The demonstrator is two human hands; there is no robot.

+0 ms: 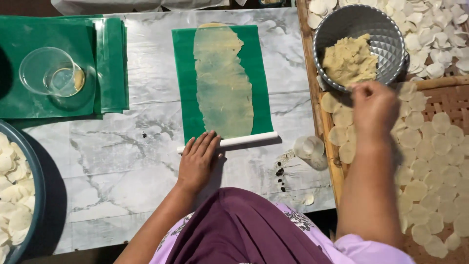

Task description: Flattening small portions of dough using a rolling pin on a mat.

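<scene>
A long thin sheet of pale dough [223, 83] lies rolled out on a green plastic sheet [184, 73] on the marble tabletop. A white rolling pin [246, 140] rests at the near end of the dough. My left hand [197, 160] lies flat on the pin's left end, fingers together. My right hand [374, 110] is over the woven tray, at the near rim of a metal bowl [386, 39] holding a lump of dough [349, 59]; its fingers are curled, and whether they pinch anything is hidden.
Several round dough discs [430, 161] cover the woven bamboo tray [447, 98] at right. A clear cup [309, 148] lies by the tray's edge. At far left, a stack of green sheets [111, 63] carries a clear cup [49, 72], and a dark basin [34, 195] holds more discs.
</scene>
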